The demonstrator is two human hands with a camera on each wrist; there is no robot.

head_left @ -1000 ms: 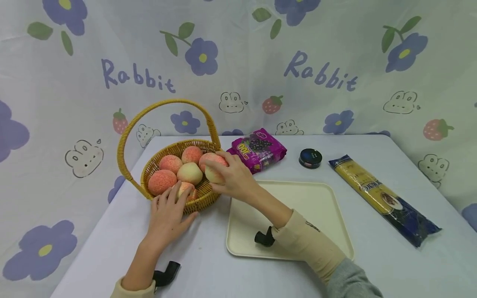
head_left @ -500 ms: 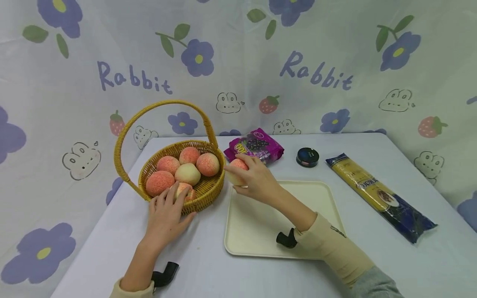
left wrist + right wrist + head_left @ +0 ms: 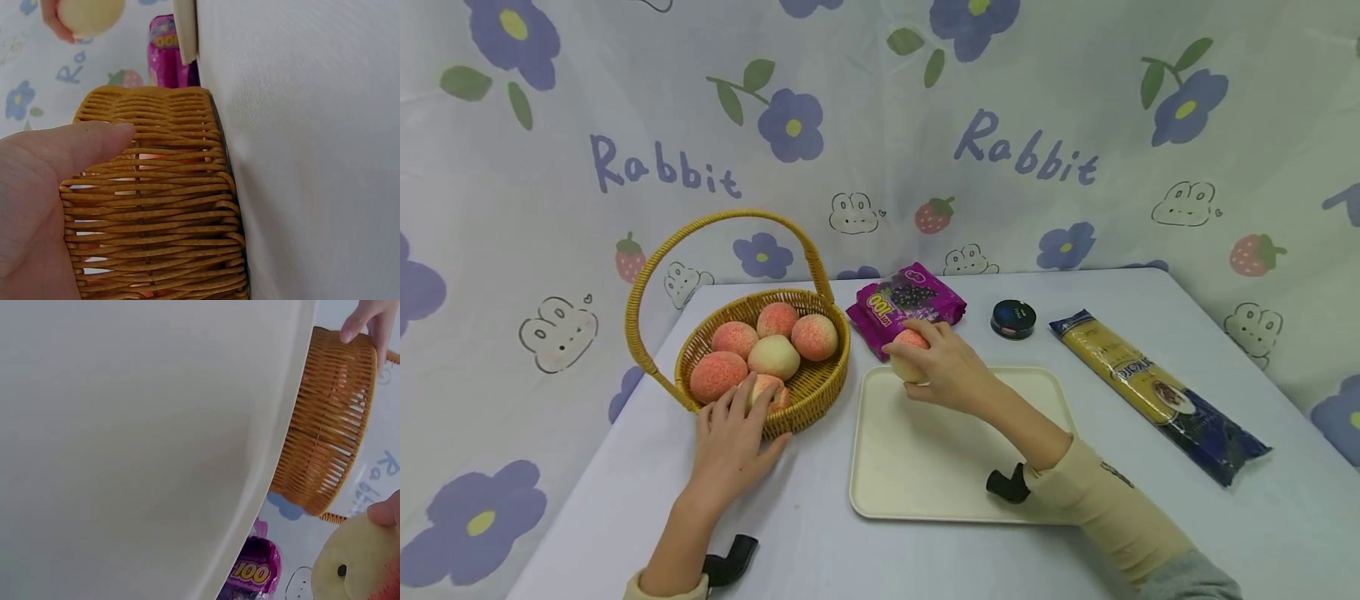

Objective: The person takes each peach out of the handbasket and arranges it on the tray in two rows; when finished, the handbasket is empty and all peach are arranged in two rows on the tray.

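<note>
My right hand (image 3: 953, 371) grips a pink and cream peach (image 3: 906, 367) over the far left corner of the cream tray (image 3: 925, 467). In the right wrist view the held peach (image 3: 344, 565) shows a dark spot at its end. My left hand (image 3: 726, 454) holds the near rim of the wicker basket (image 3: 820, 404), fingers over the rim and thumb (image 3: 100, 140) against the outer wall. Several peaches lie in the basket, among them a pale one (image 3: 774, 357) and a red one (image 3: 718, 377). The left fingers partly cover the nearest peach (image 3: 769, 390).
Behind the tray lies a purple grape-print packet (image 3: 910, 302). A round black container (image 3: 1013, 318) stands to its right. A long gold and blue packet (image 3: 1153, 392) lies at the right side of the white table (image 3: 805, 542). The basket's tall handle (image 3: 722, 215) arches above the peaches.
My right hand has lifted the peach out of the basket and carried it right, over the tray's corner. The left hand stays at the basket rim.
</note>
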